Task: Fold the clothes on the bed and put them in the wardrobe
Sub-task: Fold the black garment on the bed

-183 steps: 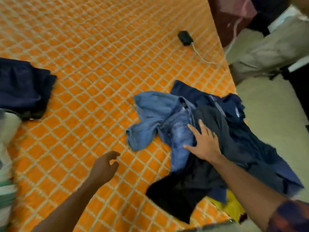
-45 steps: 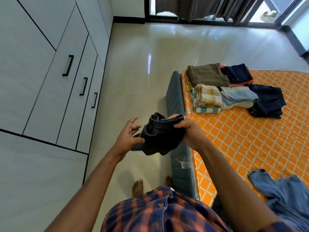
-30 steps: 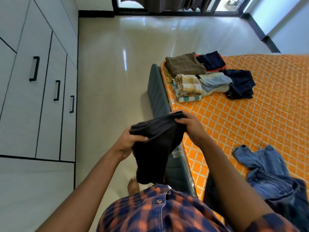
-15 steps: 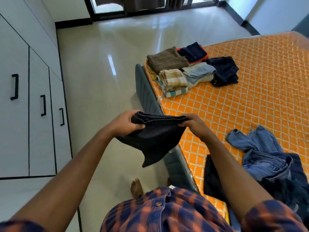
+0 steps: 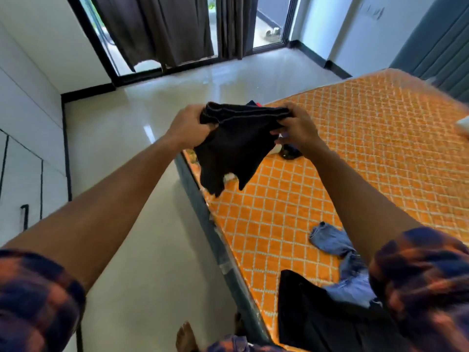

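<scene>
I hold a black pair of shorts [image 5: 233, 148] up in the air by its waistband, over the edge of the bed [image 5: 368, 153]. My left hand [image 5: 189, 125] grips the band's left end and my right hand [image 5: 295, 128] pinches its right end. The legs hang down. The shorts hide most of the folded clothes stack behind them; only a dark piece [image 5: 291, 151] shows. Unfolded blue jeans [image 5: 340, 260] and a black garment [image 5: 317, 316] lie on the orange quilted cover near me.
The white wardrobe [image 5: 22, 179] with black handles stands at the left across a glossy tiled floor [image 5: 142, 250]. Glass doors with dark curtains [image 5: 162, 29] are at the far end. My bare feet [image 5: 186, 339] stand beside the bed's grey side.
I have raised the shorts higher and stretched the waistband between both hands. My head has tilted up, so the window shows and the wardrobe slid left.
</scene>
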